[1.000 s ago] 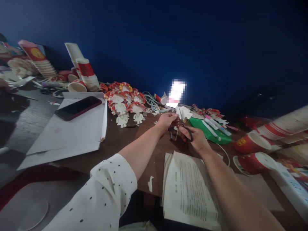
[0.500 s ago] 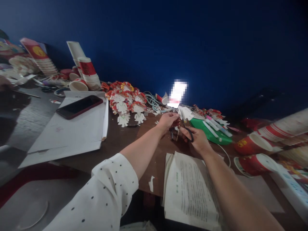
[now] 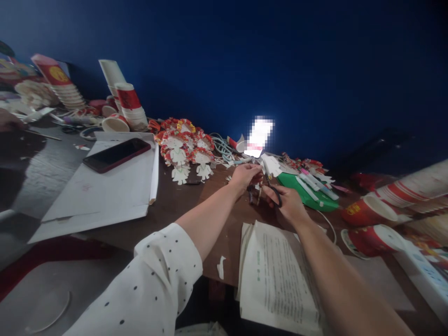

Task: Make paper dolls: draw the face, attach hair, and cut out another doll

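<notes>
My right hand has its fingers round the dark handles of a pair of scissors, whose blades point up toward my other hand. My left hand is closed in a pinch on a small pale piece of what looks like paper; its shape is mostly hidden by the fingers. Both hands are close together above the brown table. Just behind them stands a lit phone with a blurred screen. White paper cut-outs lie beside the scissors' tips.
Paper figures with red frilled hair are heaped left of centre. A dark phone rests on a white board. Markers lie on a green pouch. A printed booklet sits in front. Paper cups line the right. Another person's hand shows far left.
Hardly anything differs. The whole view has shifted by a few pixels, and both my hands keep the same hold and place.
</notes>
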{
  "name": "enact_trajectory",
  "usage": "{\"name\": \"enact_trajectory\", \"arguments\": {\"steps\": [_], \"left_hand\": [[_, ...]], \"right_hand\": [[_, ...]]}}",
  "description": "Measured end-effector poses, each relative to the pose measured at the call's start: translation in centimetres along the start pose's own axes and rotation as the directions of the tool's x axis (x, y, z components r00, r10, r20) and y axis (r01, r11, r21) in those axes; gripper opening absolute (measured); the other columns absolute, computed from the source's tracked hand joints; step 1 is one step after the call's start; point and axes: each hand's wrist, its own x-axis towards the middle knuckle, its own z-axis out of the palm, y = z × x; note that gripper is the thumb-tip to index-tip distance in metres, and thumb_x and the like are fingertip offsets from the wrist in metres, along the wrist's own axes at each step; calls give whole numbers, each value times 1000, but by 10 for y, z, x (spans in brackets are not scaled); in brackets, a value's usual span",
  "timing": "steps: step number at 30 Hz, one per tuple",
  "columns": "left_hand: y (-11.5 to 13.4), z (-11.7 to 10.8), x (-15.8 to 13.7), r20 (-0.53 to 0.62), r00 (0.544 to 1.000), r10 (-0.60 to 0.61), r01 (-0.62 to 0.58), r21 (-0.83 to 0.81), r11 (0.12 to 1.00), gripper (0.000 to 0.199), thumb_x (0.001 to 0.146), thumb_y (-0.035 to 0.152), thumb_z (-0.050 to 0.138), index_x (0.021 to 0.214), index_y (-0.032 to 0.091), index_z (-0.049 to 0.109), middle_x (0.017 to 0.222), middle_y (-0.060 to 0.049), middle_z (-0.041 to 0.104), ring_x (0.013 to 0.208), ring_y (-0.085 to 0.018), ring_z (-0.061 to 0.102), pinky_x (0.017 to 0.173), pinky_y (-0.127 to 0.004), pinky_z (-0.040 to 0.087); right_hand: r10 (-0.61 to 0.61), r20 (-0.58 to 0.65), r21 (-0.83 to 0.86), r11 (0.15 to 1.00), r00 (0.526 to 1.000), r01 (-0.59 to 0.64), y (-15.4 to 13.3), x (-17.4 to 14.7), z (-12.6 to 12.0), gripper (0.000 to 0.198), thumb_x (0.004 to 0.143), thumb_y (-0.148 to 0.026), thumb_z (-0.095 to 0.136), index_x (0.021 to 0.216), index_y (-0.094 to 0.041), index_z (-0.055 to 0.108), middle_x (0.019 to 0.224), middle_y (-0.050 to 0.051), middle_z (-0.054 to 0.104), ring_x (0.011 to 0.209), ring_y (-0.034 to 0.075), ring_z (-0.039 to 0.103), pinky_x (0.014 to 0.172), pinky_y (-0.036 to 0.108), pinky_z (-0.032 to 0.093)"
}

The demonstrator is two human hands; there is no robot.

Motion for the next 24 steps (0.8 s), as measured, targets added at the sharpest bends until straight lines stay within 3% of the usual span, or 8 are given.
{"name": "enact_trajectory", "arguments": {"steps": [7, 16, 21, 24], "left_hand": [[-1, -1, 2, 1, 1000, 6, -6, 10, 1000, 16, 80, 16, 72, 70, 12, 60, 55, 3, 58, 48, -5, 56, 60, -20, 51], [-1, -1, 0, 14, 1000, 15, -15, 35, 999, 18, 87, 12, 61, 70, 12, 57, 53, 3, 57, 46, -5, 54, 58, -19, 50], [1, 0, -1, 28, 999, -17, 15, 68, 998, 19, 80, 15, 72, 69, 13, 56, 53, 4, 56, 46, -6, 55, 59, -20, 52], [1, 0, 0, 52, 998, -33, 28, 88, 996, 17, 82, 13, 69, 70, 12, 56, 53, 3, 57, 47, -7, 56, 60, -21, 53]], "right_hand": [[-4, 3, -2, 1000, 1000, 4, -2, -2, 0, 50, 81, -63, 61, 66, -16, 68, 52, 0, 55, 49, 12, 47, 49, 26, 35], [30, 10, 12, 999, 1000, -30, -4, -2, 1, 48, 81, -62, 62, 70, -16, 70, 54, 1, 56, 49, 12, 46, 49, 26, 35], [24, 2, 38, 999, 1000, -24, -5, -5, 2, 48, 81, -62, 62, 76, -15, 72, 57, 1, 58, 51, 13, 49, 50, 26, 35], [37, 3, 24, 999, 999, -37, -7, -6, 1, 49, 80, -63, 62, 74, -16, 72, 55, 1, 58, 50, 13, 49, 50, 26, 36]]}}
